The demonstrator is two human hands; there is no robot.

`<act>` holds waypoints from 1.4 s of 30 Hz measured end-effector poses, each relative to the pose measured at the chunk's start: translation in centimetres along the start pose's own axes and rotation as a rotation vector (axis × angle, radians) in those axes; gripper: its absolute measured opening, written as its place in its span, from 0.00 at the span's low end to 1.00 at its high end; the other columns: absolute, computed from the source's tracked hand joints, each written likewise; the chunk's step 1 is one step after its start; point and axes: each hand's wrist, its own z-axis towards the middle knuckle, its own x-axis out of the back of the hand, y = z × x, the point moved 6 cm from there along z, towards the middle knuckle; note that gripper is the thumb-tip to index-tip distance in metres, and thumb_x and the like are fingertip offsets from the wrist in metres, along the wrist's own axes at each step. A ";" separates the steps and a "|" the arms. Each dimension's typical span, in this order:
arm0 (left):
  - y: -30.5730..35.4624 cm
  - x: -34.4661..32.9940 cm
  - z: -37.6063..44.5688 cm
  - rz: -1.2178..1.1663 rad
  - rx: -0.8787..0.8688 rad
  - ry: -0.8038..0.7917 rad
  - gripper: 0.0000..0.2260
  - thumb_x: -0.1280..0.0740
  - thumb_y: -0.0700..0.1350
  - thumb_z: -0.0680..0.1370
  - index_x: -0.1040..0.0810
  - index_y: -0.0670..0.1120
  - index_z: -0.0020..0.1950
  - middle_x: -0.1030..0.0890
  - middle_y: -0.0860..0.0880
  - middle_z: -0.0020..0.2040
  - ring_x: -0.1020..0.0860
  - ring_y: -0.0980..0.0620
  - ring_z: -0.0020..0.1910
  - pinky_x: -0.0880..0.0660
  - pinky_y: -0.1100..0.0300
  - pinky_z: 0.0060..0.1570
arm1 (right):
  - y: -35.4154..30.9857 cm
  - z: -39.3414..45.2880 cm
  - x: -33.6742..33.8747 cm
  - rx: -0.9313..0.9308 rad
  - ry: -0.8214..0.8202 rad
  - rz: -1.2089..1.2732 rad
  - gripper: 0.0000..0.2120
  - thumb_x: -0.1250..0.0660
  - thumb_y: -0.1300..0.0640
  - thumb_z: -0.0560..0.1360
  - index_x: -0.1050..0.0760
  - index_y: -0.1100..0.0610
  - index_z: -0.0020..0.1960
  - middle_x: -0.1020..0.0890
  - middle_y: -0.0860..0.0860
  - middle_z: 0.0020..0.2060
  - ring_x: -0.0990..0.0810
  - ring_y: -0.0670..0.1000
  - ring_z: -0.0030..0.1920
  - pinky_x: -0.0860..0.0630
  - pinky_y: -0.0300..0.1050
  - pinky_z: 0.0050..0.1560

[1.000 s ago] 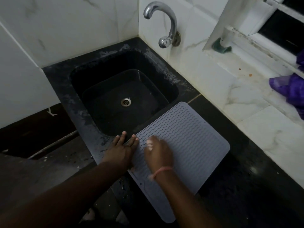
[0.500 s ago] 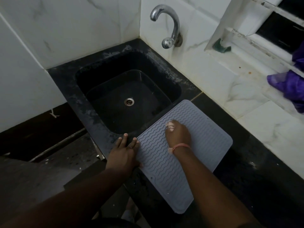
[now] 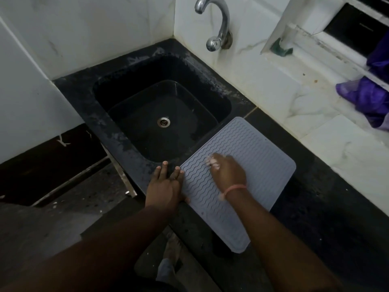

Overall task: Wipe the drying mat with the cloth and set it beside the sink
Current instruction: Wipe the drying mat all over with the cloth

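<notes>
Black counter (image 3: 315, 207) beside sink (image 3: 117, 140): mat (image 3: 252, 157) at front edge; left hand (image 3: 166, 186), fingers flat, steadies its side; right hand (image 3: 228, 173) rubs, grip and cloth indiscernible; strokes should follow the ridges

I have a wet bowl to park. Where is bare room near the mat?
Bare black counter lies right of the drying mat, up to the white ledge. The sink basin is bare too. Both hands crowd the mat's left edge.
</notes>
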 end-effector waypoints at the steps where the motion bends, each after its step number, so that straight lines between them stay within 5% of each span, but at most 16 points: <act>1: 0.0 -0.1 -0.4 -0.010 0.012 0.019 0.39 0.41 0.67 0.79 0.49 0.48 0.83 0.47 0.48 0.83 0.59 0.39 0.82 0.55 0.44 0.80 | 0.6 0.8 0.4 -0.069 0.038 0.000 0.22 0.33 0.48 0.80 0.28 0.48 0.73 0.22 0.54 0.57 0.21 0.55 0.55 0.22 0.48 0.52; 6: -1.4 -0.4 -1.6 -0.058 0.079 0.103 0.39 0.41 0.69 0.78 0.42 0.48 0.82 0.45 0.46 0.83 0.59 0.39 0.82 0.54 0.45 0.80 | -0.8 -0.1 -1.1 -0.203 0.106 0.188 0.18 0.32 0.47 0.77 0.23 0.47 0.66 0.18 0.51 0.49 0.18 0.51 0.47 0.18 0.47 0.46; 14: -1.4 -0.4 -1.5 -0.012 0.067 0.123 0.26 0.45 0.54 0.84 0.39 0.46 0.81 0.47 0.43 0.83 0.57 0.35 0.81 0.52 0.41 0.79 | -6.2 -7.1 -5.6 0.011 -0.075 0.196 0.17 0.37 0.45 0.78 0.23 0.45 0.66 0.20 0.46 0.51 0.22 0.47 0.51 0.24 0.42 0.49; 20: -1.6 -0.1 -1.0 0.010 0.072 0.086 0.29 0.45 0.60 0.84 0.36 0.45 0.80 0.46 0.42 0.83 0.58 0.36 0.81 0.53 0.40 0.79 | -6.0 -5.4 -5.1 0.233 -0.151 0.025 0.13 0.38 0.44 0.77 0.26 0.41 0.62 0.23 0.45 0.48 0.24 0.47 0.48 0.24 0.46 0.43; 23: -1.1 0.2 -0.5 0.070 0.064 0.040 0.32 0.38 0.64 0.79 0.33 0.46 0.78 0.48 0.41 0.83 0.60 0.36 0.81 0.55 0.39 0.78 | -5.8 -3.7 -3.4 0.313 -0.110 -0.045 0.18 0.36 0.46 0.79 0.26 0.41 0.69 0.21 0.49 0.57 0.22 0.51 0.56 0.21 0.51 0.52; 29: -0.8 0.2 0.2 0.083 0.116 -0.034 0.33 0.33 0.64 0.77 0.30 0.47 0.76 0.50 0.41 0.83 0.61 0.35 0.81 0.56 0.37 0.79 | -0.4 4.5 -0.8 0.031 0.001 -0.023 0.17 0.37 0.42 0.80 0.26 0.43 0.67 0.21 0.50 0.53 0.21 0.52 0.51 0.22 0.48 0.49; 33: -1.1 0.0 0.0 0.086 0.167 -0.042 0.35 0.34 0.66 0.76 0.33 0.49 0.78 0.50 0.40 0.83 0.59 0.35 0.81 0.55 0.36 0.78 | -1.1 4.2 -0.1 0.008 0.032 -0.022 0.18 0.37 0.45 0.81 0.27 0.46 0.70 0.22 0.52 0.54 0.21 0.51 0.50 0.20 0.48 0.48; 37: -1.0 0.5 0.0 0.087 0.202 -0.021 0.32 0.35 0.64 0.78 0.33 0.52 0.78 0.48 0.40 0.83 0.57 0.35 0.81 0.53 0.37 0.78 | -5.3 -2.2 -2.7 0.189 -0.052 0.066 0.11 0.40 0.45 0.81 0.28 0.42 0.63 0.24 0.47 0.50 0.23 0.48 0.49 0.22 0.44 0.45; 42: -0.6 1.1 -0.1 0.096 0.242 -0.027 0.30 0.37 0.62 0.80 0.34 0.52 0.79 0.47 0.40 0.83 0.56 0.35 0.81 0.53 0.37 0.78 | -6.1 -3.4 -3.6 0.335 -0.112 0.041 0.17 0.42 0.44 0.80 0.29 0.43 0.68 0.23 0.48 0.57 0.22 0.51 0.55 0.24 0.46 0.49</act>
